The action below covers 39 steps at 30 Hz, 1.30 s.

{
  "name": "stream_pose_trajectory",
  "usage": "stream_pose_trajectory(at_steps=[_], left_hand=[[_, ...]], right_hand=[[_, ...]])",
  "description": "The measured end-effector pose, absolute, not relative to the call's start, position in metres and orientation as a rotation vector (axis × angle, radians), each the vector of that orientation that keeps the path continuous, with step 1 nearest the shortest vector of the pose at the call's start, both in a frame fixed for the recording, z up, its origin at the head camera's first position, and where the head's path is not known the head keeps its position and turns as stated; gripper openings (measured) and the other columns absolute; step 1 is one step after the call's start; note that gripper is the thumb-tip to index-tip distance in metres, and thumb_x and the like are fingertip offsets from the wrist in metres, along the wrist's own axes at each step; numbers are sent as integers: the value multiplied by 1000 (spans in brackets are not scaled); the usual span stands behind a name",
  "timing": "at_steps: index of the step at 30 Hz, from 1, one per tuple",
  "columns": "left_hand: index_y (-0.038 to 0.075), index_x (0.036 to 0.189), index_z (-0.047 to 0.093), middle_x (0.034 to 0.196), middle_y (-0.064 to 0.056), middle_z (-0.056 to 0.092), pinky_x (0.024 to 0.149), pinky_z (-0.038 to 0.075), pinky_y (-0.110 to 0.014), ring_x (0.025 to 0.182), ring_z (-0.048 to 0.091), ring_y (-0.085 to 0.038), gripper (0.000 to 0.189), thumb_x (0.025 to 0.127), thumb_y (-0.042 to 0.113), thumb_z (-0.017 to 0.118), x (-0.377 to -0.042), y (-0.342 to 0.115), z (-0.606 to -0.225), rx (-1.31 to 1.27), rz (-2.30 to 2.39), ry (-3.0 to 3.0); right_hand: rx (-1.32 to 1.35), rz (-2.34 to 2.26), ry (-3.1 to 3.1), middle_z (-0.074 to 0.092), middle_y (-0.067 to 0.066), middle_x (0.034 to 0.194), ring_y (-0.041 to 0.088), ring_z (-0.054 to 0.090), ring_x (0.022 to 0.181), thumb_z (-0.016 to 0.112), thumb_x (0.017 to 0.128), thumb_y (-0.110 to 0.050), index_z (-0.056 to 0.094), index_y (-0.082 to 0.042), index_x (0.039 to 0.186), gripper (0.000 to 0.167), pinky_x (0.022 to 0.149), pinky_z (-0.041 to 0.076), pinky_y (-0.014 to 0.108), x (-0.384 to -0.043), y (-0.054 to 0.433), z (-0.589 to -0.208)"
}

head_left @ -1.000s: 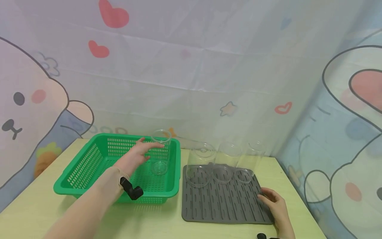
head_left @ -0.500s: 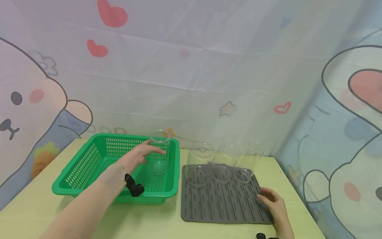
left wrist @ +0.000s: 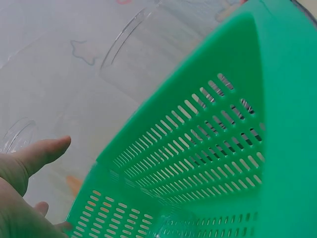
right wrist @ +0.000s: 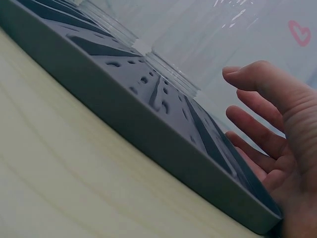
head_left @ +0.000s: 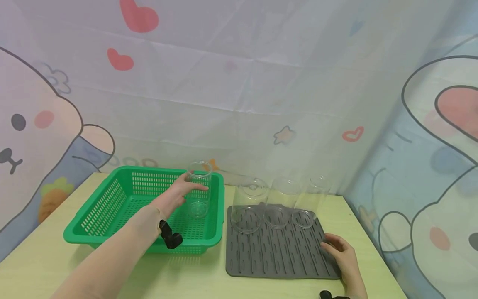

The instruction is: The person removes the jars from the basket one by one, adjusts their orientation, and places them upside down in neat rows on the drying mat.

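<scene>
A tall clear cup (head_left: 198,209) stands upright, rim up, in the right part of the green basket (head_left: 218,207). My left hand (head_left: 181,189) holds it around the upper part, one digit across the front and others behind. In the left wrist view, the thumb and fingers of the left hand (left wrist: 22,183) show at the lower left, with the cup's rim (left wrist: 20,134) just beyond. My right hand (head_left: 342,252) lies at the right edge of the grey ridged mat (head_left: 280,257). Its fingers are loosely bent with nothing between them in the right wrist view.
On the mat's back half, three clear cups stand upside down in a row: a wide one (head_left: 248,211), a middle one (head_left: 281,203) and a slimmer one (head_left: 311,203). The table (head_left: 168,278) meets a printed cloth backdrop (head_left: 239,83) behind.
My left hand has lowered slightly and come round the cup in the basket. My right hand stays by the mat's edge. The inverted cups have not moved.
</scene>
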<state>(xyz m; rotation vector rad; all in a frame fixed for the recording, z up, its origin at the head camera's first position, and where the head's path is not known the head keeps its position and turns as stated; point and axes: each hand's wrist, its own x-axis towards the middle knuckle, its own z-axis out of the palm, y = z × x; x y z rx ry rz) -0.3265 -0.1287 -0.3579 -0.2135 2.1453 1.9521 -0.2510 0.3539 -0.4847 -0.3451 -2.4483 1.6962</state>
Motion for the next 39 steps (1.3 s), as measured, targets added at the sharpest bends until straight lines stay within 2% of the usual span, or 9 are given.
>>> stream_pose_trajectory(at_steps=[11, 14, 18, 20, 22, 26, 29, 32, 39], left_hand=[[13, 158, 11, 165, -13, 7, 119, 15, -59, 149, 9, -41, 93, 88, 14, 72, -318, -130, -353, -262, 2062, 2208], [14, 158, 12, 164, -13, 10, 119, 17, -59, 149, 12, -41, 93, 88, 15, 72, -313, -129, -349, -268, 2092, 2226], [15, 158, 14, 164, -13, 11, 119, 18, -59, 149, 13, -40, 92, 87, 15, 73, -305, -129, -343, -267, 2133, 2255], [16, 158, 14, 164, -13, 10, 118, 19, -60, 149, 13, -40, 92, 87, 15, 73, -300, -129, -341, -258, 2156, 2266], [17, 158, 15, 164, -12, 10, 118, 20, -59, 149, 13, -39, 93, 86, 15, 74, -297, -129, -339, -250, 2184, 2273], [17, 158, 17, 164, -11, 12, 119, 22, -57, 150, 13, -35, 94, 84, 13, 76, -290, -129, -335, -244, 2258, 2282], [18, 157, 20, 164, -8, 16, 120, 22, -53, 151, 12, -31, 94, 83, 11, 77, -286, -128, -333, -236, 2288, 2321], [17, 156, 23, 163, -8, 19, 121, 21, -51, 152, 12, -28, 93, 81, 9, 78, -279, -125, -331, -200, 2303, 2392], [11, 152, 32, 159, -10, 30, 120, 20, -53, 150, 20, -29, 92, 76, 7, 82, -268, -115, -332, -133, 2279, 2611]], right_hand=[[-341, 1710, -2445, 55, -29, 99, -18, 51, 92, 73, 89, -19, 48, 5, 138, 60, 82, 43, 4, -251, 355, -484], [-355, 1688, -2460, 59, -20, 108, -17, 51, 91, 74, 89, -21, 49, 4, 138, 60, 81, 43, 4, -252, 354, -484], [-381, 1662, -2489, 60, 1, 128, -18, 49, 89, 74, 89, -26, 49, 2, 138, 62, 87, 42, 11, -252, 354, -482], [-398, 1664, -2498, 61, -3, 127, -19, 48, 90, 74, 88, -28, 48, 1, 139, 63, 90, 39, 15, -252, 353, -480], [-406, 1682, -2493, 61, -14, 118, -18, 49, 91, 74, 88, -28, 48, 0, 139, 64, 91, 39, 16, -252, 353, -477], [-355, 1684, -2502, 52, -31, 103, -12, 46, 100, 71, 90, -28, 47, 0, 140, 62, 87, 39, 8, -251, 352, -470], [-267, 1644, -2512, 50, -35, 102, -14, 43, 103, 69, 92, -25, 46, 2, 140, 59, 83, 38, 3, -249, 351, -459], [-160, 1619, -2481, 50, -37, 101, -18, 45, 102, 69, 93, -21, 45, 4, 139, 57, 82, 42, 4, -248, 347, -446], [104, 1513, -2391, 54, -33, 108, -19, 49, 103, 70, 91, -13, 50, 7, 132, 50, 88, 43, 5, -243, 334, -414]])
